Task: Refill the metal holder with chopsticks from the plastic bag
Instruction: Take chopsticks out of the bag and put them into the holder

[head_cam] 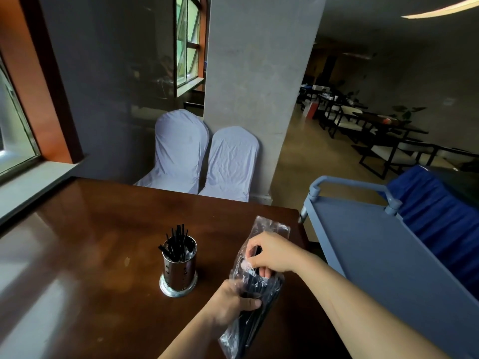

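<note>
The right hand (272, 252) fingers pinch what seems to be black chopsticks (255, 286) inside the plastic bag (259, 278); the left hand (233, 301) grips its middle, just right of the metal holder (178, 268) on the table (90, 229)

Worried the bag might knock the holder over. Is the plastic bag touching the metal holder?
Apart. The head view shows bare table between the metal holder and the plastic bag, which both hands hold to its right.
</note>
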